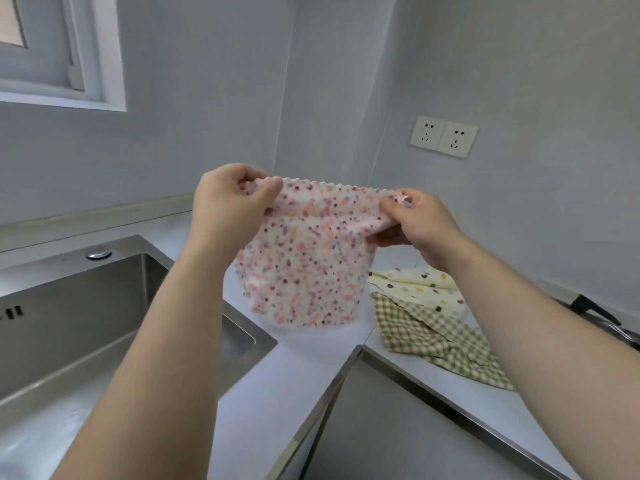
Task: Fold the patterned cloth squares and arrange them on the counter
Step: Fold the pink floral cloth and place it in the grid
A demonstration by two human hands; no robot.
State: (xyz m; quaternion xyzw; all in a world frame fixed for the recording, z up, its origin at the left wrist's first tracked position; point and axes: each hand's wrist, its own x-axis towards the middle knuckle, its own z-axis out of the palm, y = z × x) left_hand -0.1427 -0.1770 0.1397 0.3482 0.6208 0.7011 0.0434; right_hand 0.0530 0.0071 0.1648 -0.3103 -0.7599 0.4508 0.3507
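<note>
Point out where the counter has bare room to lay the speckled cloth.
Bare counter lies between the sink and the corner, under the held speckled cloth. The right run is crowded: the dotted cloth and checked cloth overlap there.

Walls: pale grey-white (207, 98), meeting in a corner behind the table (287, 368).
Window: white-framed (100, 50), upper left.
Sockets: two white plates (444, 136) side by side on the right wall.
Table: light L-shaped top with steel edge trim (450, 408).
Sink: stainless steel basin (69, 323) set in the table's left side.
Light: soft, even, cool-toned.
</note>
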